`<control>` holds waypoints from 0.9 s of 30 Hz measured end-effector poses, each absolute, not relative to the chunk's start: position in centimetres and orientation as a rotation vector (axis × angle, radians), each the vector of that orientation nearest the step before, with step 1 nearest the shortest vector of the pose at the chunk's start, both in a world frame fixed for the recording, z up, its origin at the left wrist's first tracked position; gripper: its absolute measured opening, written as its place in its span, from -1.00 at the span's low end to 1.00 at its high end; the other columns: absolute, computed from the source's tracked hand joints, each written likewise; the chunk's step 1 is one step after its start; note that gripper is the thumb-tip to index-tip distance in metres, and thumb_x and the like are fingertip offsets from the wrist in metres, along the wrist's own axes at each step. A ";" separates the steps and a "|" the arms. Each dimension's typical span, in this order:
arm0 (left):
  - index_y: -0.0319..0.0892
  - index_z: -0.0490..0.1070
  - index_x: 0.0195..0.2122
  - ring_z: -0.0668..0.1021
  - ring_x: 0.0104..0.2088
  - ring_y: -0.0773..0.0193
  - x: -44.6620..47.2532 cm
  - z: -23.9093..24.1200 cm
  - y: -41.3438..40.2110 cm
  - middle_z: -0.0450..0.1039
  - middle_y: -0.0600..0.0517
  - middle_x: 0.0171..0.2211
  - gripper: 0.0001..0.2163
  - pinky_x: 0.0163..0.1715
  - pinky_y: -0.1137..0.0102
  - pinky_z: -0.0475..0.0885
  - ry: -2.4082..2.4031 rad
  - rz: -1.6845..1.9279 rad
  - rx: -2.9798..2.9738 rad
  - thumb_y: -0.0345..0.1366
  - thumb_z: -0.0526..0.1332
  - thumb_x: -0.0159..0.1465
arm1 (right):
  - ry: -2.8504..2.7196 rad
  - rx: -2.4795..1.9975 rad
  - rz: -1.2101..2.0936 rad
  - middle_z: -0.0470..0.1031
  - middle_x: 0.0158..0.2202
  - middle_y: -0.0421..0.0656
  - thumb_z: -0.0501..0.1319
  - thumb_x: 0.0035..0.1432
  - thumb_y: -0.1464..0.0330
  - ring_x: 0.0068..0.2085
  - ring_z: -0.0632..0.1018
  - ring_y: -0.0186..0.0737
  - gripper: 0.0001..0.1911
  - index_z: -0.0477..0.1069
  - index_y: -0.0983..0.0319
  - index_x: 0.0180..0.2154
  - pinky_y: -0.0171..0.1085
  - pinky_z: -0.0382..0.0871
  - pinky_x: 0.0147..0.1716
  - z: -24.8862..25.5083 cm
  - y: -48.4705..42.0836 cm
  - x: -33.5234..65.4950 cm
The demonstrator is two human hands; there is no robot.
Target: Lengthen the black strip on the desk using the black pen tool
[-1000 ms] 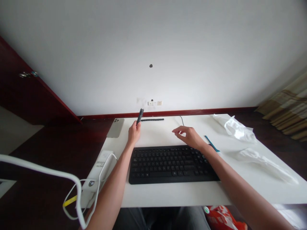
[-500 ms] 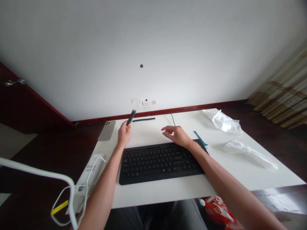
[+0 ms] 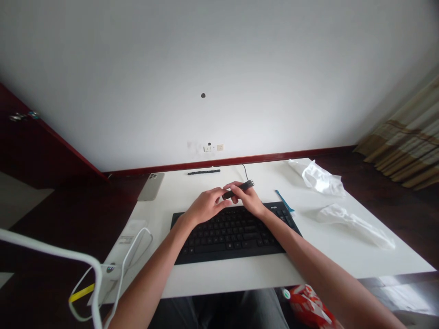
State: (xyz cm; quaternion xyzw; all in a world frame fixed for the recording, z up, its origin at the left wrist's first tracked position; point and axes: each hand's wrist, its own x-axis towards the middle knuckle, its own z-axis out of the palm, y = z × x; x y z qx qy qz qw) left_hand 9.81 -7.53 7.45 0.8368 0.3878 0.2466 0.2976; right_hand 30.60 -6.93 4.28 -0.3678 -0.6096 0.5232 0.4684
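Note:
My right hand (image 3: 250, 198) is closed around a dark, slim brush (image 3: 236, 189), with the bristly end pointing right and slightly up. At the brush's other end is my left hand (image 3: 207, 204), its fingers bent and its thumb stretched out apart from the handle. Whether the left fingertips touch the brush is hard to make out. Both hands hover over the back edge of a black keyboard (image 3: 236, 233), which lies on the white table (image 3: 240, 274). To the right of the keyboard lies a thin blue tool (image 3: 284, 201).
A phone (image 3: 151, 186) lies at the table's left edge, near a white power strip (image 3: 132, 235) with cables. Behind the hands is a dark narrow strip (image 3: 204, 172). Two crumpled plastic bags (image 3: 318, 178) are on the right. A white cable (image 3: 51, 246) crosses the lower left.
The brush went from my left hand to my right, moving right and down above the keyboard. My left hand came in from the left, and my right fingers closed.

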 end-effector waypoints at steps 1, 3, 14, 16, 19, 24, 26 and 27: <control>-0.04 0.54 0.08 0.60 -0.11 0.10 9.1 7.3 -6.8 0.59 -0.07 -0.04 -0.66 -0.04 0.26 0.48 1.056 0.672 2.249 -0.04 0.12 0.43 | -1.452 -0.943 1.245 0.33 -0.58 -0.25 0.18 0.32 -0.02 -0.48 0.38 -0.28 -0.55 0.58 0.22 -0.19 -0.27 0.34 -0.41 4.3 -6.8 30.7; -0.09 0.55 0.07 0.56 0.06 0.05 6.5 6.7 -4.4 0.56 -0.12 0.05 -0.64 0.13 0.20 0.41 1.282 0.845 2.268 -0.05 0.09 0.44 | -1.374 -1.001 1.174 0.32 -0.59 -0.24 0.16 0.32 -0.02 -0.49 0.36 -0.28 -0.55 0.57 0.22 -0.27 -0.27 0.31 -0.43 4.3 -6.3 31.1; -0.03 0.28 0.34 0.20 0.36 -0.37 -7.0 1.6 3.9 0.13 -0.26 0.39 -0.48 0.29 -0.22 0.07 2.706 0.414 1.463 -0.09 0.08 0.37 | -1.226 -1.025 1.137 0.30 -0.62 -0.24 0.22 0.27 -0.02 -0.52 0.31 -0.30 -0.55 0.58 0.24 -0.29 -0.25 0.19 -0.46 3.8 -5.2 31.9; 0.03 0.25 0.36 0.29 0.31 -0.34 -7.7 1.5 4.2 0.19 -0.28 0.34 -0.48 0.26 -0.20 0.13 2.697 0.384 1.420 -0.05 0.03 0.39 | -1.226 -1.031 1.142 0.30 -0.62 -0.24 0.22 0.27 -0.02 -0.52 0.30 -0.29 -0.55 0.57 0.24 -0.29 -0.25 0.19 -0.46 3.8 -5.2 31.9; 0.02 0.28 0.34 0.38 0.23 -0.32 -8.2 2.0 4.6 0.23 -0.32 0.30 -0.49 0.17 -0.12 0.27 2.666 0.311 1.410 -0.06 0.06 0.38 | -1.215 -1.040 1.141 0.30 -0.62 -0.25 0.23 0.25 -0.03 -0.52 0.30 -0.30 -0.55 0.58 0.24 -0.30 -0.25 0.19 -0.47 3.9 -5.2 32.0; 0.07 0.24 0.38 0.38 0.24 -0.33 -8.8 2.9 4.0 0.27 -0.27 0.30 -0.42 0.13 -0.08 0.34 2.564 0.163 1.457 -0.11 0.17 0.31 | -1.211 -1.054 1.133 0.29 -0.63 -0.25 0.23 0.25 -0.03 -0.52 0.29 -0.30 -0.54 0.58 0.24 -0.29 -0.25 0.19 -0.47 3.9 -5.0 32.2; 0.10 0.21 0.40 0.37 0.26 -0.33 -9.0 3.0 3.3 0.27 -0.24 0.32 -0.38 0.13 -0.08 0.36 2.537 0.148 1.489 -0.11 0.20 0.29 | -1.212 -1.057 1.132 0.28 -0.63 -0.25 0.23 0.25 -0.03 -0.52 0.29 -0.30 -0.54 0.58 0.25 -0.29 -0.25 0.19 -0.47 3.9 -5.0 32.3; 0.10 0.21 0.40 0.37 0.26 -0.32 -9.1 3.0 2.9 0.27 -0.23 0.32 -0.37 0.12 -0.09 0.36 2.534 0.155 1.507 -0.11 0.21 0.28 | -1.214 -1.058 1.131 0.28 -0.63 -0.25 0.22 0.25 -0.03 -0.52 0.29 -0.30 -0.54 0.58 0.25 -0.29 -0.25 0.19 -0.47 3.8 -5.0 32.3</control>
